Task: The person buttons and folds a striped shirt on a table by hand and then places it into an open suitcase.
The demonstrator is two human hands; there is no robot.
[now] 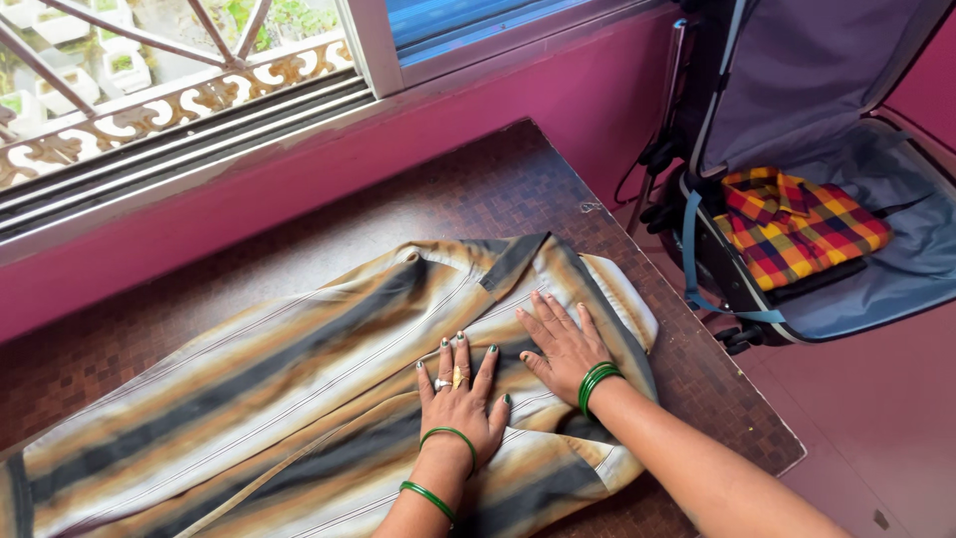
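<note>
A striped shirt [299,399] in brown, grey and cream lies spread flat on a dark patterned table [478,189], its collar toward the right end. My left hand [460,394] rests palm down on the shirt's middle, fingers spread, with rings and green bangles at the wrist. Just to its right, my right hand [561,344] also presses flat on the cloth near the collar and shoulder, green bangles on that wrist too. Neither hand grips anything.
An open suitcase [846,289] with grey lining stands on the floor at the right, holding a folded red, yellow and blue checked shirt [797,224]. A pink wall and a barred window [169,80] run along the table's far side.
</note>
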